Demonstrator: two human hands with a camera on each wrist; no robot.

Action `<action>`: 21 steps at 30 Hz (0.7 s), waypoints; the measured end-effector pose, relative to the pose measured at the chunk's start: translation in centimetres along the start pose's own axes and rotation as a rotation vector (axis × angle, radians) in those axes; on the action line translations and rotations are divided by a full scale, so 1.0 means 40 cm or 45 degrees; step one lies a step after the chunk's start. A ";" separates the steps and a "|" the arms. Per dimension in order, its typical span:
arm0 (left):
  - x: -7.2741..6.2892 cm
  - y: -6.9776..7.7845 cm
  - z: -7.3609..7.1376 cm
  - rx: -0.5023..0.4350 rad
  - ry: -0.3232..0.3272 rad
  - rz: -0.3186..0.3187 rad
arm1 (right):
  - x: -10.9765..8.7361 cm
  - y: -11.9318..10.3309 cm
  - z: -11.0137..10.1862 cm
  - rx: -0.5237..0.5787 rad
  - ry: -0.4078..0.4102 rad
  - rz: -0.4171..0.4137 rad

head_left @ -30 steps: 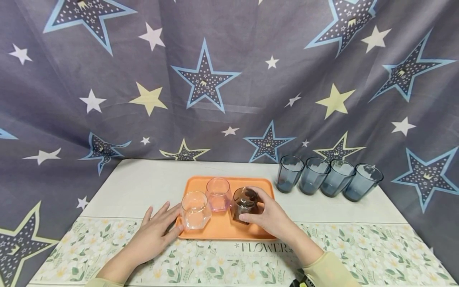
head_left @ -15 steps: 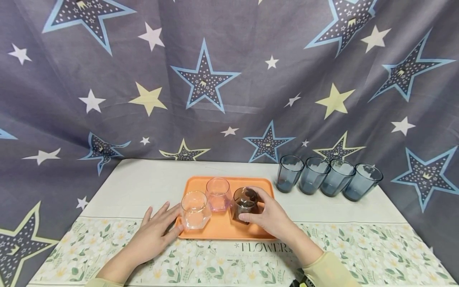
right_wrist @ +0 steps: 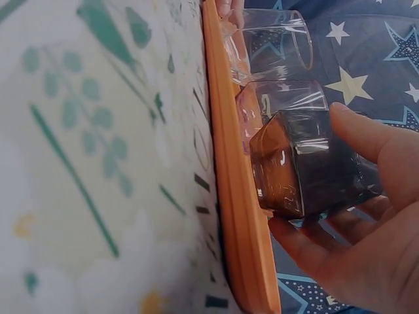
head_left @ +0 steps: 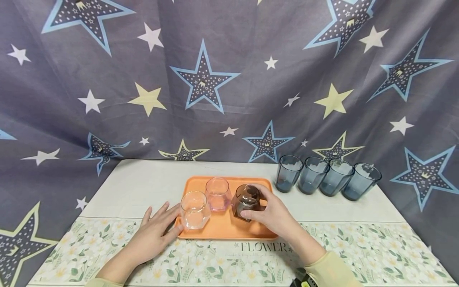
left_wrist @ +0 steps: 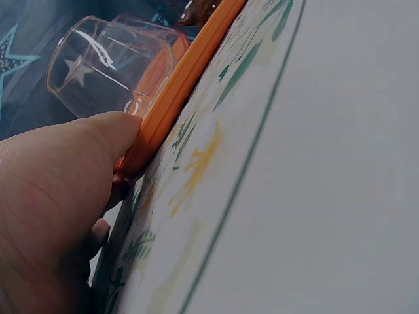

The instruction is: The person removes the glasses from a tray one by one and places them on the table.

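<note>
My right hand holds a smoky brown glass tumbler over the right half of an orange tray. Thumb and fingers go round its side, and in the right wrist view the brown tumbler has its faceted base close to the tray. At the tray's left edge rests my left hand, fingers spread and fairly straight, thumb against the rim. Beside that hand, a clear glass tumbler stands on the tray. A pink-tinted tumbler stands behind it, left of the brown one.
Several blue glasses stand in a slanting row at the table's back right. A floral cloth strip lettered "FLOWER" covers the front of the white table. Behind hangs a grey curtain with stars. A dark object shows near my right sleeve.
The brown tumbler has shifted slightly up and to the right in my right hand and tilts a little. My left hand stays at the tray's edge.
</note>
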State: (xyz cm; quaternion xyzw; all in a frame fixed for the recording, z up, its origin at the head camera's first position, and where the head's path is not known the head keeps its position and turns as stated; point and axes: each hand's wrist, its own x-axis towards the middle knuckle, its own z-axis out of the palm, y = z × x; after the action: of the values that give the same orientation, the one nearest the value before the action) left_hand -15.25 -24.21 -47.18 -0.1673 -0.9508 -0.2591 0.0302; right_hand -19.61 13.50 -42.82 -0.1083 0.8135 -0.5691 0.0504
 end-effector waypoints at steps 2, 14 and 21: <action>0.000 -0.001 0.000 -0.001 0.001 0.002 | -0.001 -0.004 -0.006 -0.026 0.009 0.003; -0.001 0.001 -0.004 0.002 0.001 0.001 | -0.006 -0.006 -0.054 -0.087 0.043 -0.050; -0.001 0.000 -0.003 0.000 0.000 -0.001 | -0.013 -0.005 -0.083 -0.085 0.068 -0.073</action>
State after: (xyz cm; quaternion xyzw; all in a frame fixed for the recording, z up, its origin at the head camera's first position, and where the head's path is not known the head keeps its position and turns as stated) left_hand -15.22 -24.29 -47.07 -0.1668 -0.9508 -0.2592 0.0302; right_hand -19.75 16.61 -41.51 -0.1179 0.8296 -0.5457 0.0086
